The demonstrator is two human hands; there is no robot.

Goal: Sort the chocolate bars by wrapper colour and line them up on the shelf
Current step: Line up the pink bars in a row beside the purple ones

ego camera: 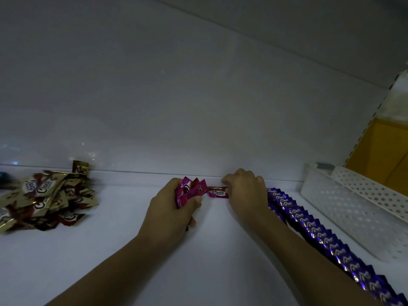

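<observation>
Seating a pink Choco bar point(217, 192) at centre frame, my right hand point(245, 192) pinches it; left hand point(170, 214) grips the pink bunch point(189, 191); best squared beside the purple row point(309, 224).

A white perforated basket point(353, 208) lies to the right of the right hand point(245, 191), well apart from it, with its long side running toward the viewer. A small grey piece point(325, 166) sits at the basket's far corner. Beyond the basket and further right, a slotted upright point(375, 113) slants up, with a yellow panel point(379, 151) behind it. A white back panel point(198, 107) rises just beyond both hands. Far to the left of the left hand point(174, 208), at the frame's edge, is a blurred blue thing point(2, 175).
</observation>
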